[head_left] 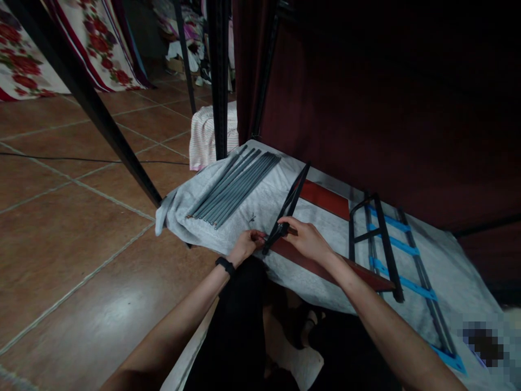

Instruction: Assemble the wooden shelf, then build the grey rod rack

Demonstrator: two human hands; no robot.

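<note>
A thin black metal frame piece point(291, 203) lies slanted on a grey cloth-covered surface point(211, 217). My right hand point(309, 239) is closed on its near end. My left hand point(246, 244), with a black band on the wrist, pinches something small right beside that same end; I cannot make out what. Under the piece runs a dark red board point(325, 200). A bundle of several grey metal rods point(234, 187) lies to the upper left of both hands.
A black metal rack with blue straps point(391, 244) lies to the right on the cloth. Black upright poles point(220, 76) and a diagonal black bar point(89, 103) stand behind. A dark red curtain point(386, 108) hangs at right. Brown floor tiles point(73, 217) spread left.
</note>
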